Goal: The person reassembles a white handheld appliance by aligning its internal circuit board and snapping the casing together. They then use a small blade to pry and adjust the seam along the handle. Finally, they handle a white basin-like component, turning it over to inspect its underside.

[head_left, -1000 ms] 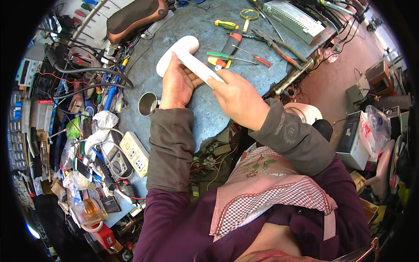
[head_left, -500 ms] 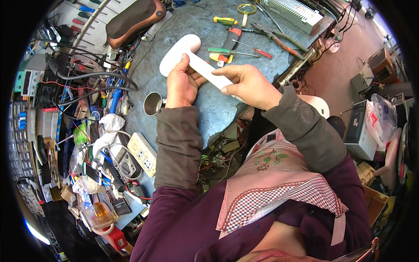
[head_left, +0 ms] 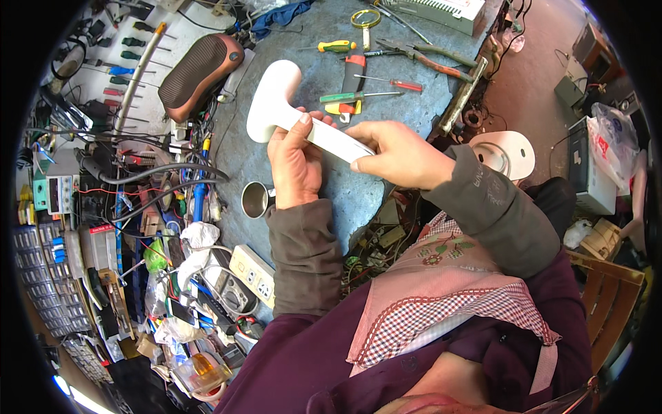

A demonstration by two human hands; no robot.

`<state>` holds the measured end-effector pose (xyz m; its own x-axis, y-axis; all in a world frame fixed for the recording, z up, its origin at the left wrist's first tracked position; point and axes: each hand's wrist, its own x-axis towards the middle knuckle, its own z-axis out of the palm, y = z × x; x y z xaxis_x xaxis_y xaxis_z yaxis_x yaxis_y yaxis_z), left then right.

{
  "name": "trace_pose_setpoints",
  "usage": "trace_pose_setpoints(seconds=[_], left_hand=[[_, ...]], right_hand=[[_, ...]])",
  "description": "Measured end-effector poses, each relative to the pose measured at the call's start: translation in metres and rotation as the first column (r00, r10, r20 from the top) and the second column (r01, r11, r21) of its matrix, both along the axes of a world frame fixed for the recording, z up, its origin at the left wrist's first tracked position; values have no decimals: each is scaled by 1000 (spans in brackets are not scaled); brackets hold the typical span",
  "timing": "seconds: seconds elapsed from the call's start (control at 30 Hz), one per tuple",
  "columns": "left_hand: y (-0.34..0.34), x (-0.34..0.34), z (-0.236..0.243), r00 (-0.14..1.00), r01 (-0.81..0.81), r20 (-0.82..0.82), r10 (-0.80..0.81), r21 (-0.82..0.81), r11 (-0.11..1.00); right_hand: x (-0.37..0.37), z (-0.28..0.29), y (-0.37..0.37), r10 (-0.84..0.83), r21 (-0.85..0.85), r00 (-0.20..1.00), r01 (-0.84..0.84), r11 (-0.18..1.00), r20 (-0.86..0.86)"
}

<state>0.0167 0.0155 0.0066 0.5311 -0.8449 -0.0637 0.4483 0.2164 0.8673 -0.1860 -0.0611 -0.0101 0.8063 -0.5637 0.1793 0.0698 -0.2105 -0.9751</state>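
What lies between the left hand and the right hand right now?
In the head view, the white device's handle spans from the left hand to the right hand, over the blue bench top.

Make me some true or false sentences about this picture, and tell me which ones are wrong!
1. The left hand and right hand both hold the white T-shaped thing. True.
2. The metal cup is to the right of both hands. False: the metal cup is just left of the left hand.
3. The magnifying glass lies on the blue-gray bench. True.
4. Both handles of the pliers are blue. False: the pliers have one greenish handle and one orange one.
5. The apron has a checked part. True.
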Motion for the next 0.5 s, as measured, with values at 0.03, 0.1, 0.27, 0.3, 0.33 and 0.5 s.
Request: trace_pose_setpoints(seconds=[0.03, 0.1, 0.27, 0.3, 0.33, 0.5], left_hand=[[0, -4, 6, 999, 37, -11, -38, -67, 997], [5, -11, 13, 994, 92, -34, -100, -187, 978], [6, -3, 4, 982, 185, 11, -187, -199, 962], [6, -2, 2, 979, 199, -5, -204, -209, 957], [7, -2, 1, 975, 212, -22, -222, -220, 952], [6, -6, 1, 970, 222, -47, -239, -228, 948]], right_hand=[[-2, 0, 0, -7, -14, 1000, 7, 1000, 2], [-7, 10, 5, -5, -28, 1000, 5, 1000, 2], [-11, 11, 21, -20, 186, 999, 26, 982, -32], [-11, 9, 23, -43, 138, 999, 43, 989, -6], [-12, 6, 25, -63, 91, 998, 61, 994, 22], [-14, 15, 33, -194, -142, 979, 201, 969, 63]])
